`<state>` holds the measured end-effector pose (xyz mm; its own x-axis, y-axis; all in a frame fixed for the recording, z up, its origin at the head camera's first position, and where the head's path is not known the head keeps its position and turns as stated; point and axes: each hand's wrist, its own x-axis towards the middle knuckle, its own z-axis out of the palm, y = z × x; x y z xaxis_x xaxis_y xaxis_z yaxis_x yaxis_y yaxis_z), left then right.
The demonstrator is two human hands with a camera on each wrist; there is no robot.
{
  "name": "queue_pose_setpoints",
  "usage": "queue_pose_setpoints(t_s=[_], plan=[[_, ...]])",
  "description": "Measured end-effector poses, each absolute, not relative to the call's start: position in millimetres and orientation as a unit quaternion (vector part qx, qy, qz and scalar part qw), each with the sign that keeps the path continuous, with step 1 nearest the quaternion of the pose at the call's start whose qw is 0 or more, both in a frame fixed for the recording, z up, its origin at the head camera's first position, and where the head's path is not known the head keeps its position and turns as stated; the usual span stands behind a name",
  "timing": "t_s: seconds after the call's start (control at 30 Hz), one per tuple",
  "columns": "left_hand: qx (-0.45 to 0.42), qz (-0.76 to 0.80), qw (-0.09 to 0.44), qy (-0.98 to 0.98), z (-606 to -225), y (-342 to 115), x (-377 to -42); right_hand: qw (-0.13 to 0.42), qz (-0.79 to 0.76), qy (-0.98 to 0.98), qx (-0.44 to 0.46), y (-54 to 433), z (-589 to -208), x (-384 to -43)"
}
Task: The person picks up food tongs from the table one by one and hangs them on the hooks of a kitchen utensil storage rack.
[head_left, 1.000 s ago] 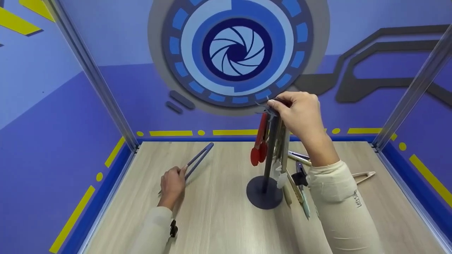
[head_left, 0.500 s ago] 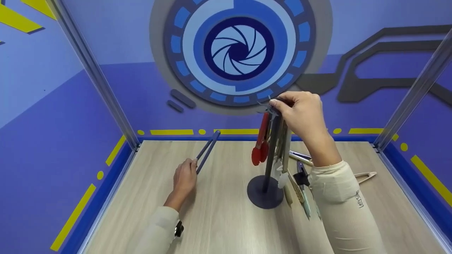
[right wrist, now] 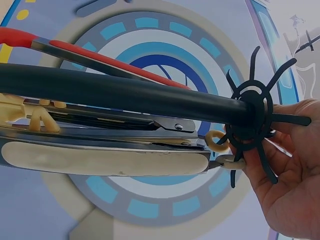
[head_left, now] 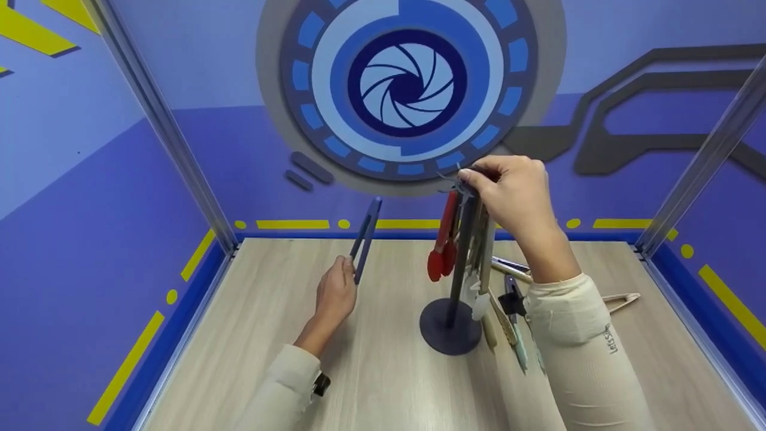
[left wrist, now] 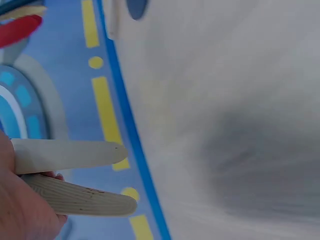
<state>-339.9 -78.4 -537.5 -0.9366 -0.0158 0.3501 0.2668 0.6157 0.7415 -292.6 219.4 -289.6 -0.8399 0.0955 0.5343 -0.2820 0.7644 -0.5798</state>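
Rack (head_left: 461, 263) upright, blue-grey tongs (head_left: 367, 245) at its nine o'clock, well apart, gripped by the left hand (head_left: 336, 293); right hand (head_left: 517, 194) pinches the rack's top! Seemingly a hanging step: next calls for meeting a bare hook (right wrist: 280, 73).

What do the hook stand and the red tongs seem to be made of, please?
Hook stand: low-sheen black, probably painted metal, given its even dark coat and thin hooks; plastic is possible. Red tongs: apparently steel arms, by their grey sheen, with smooth red silicone or plastic heads.
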Motion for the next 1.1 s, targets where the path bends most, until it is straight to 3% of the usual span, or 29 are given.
queue_pose_setpoints(t_s=[0.53, 1.1], plan=[[-0.098, -0.433, 0.197, -0.874, -487, -37, -328, 0.283, 0.341, -0.895, 0.056, 220, -289, -293], [-0.116, -0.448, 0.209, -0.862, -461, -16, -324, 0.277, 0.344, -0.895, 0.06, 221, -289, -291]])
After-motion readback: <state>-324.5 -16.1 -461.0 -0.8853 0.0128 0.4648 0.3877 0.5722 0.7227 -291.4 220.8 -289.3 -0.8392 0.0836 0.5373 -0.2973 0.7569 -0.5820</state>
